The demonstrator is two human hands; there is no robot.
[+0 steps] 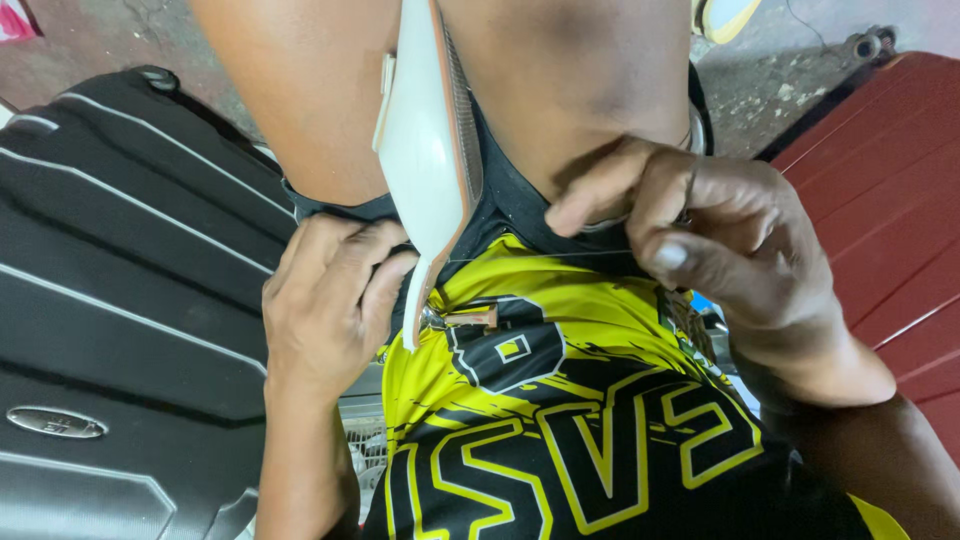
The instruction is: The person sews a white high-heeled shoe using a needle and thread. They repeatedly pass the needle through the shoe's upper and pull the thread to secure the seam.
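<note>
While the shoe sole (430,150) stands on its thin edge between the person's knees, both hands work close to it. The knees seem to squeeze the sole so it stays put and both hands are free.

The sole is pale grey-white, long and curved. Its tip points down toward the yellow and black shirt (560,400). A dark toothed edge runs along its right side.

The left hand (325,300) is curled, with its fingers pressed together against the lower left side of the sole, next to the dark shorts (510,205). It looks like it steadies the sole there. I cannot tell if it holds anything small inside.

The right hand (690,235) is to the right of the sole, a little apart from it. Its thumb and fingers are pinched together on a thin thread (540,256). The thread runs in a tight line from that hand across to the sole, so the hand seems to be pulling it straight.

A small metal tool with a brown handle (465,318) lies on the shirt just below the tip of the sole.

A black suitcase (120,300) is on the left, and a red one (880,190) is on the right. Grey floor (770,80) shows at the top.
</note>
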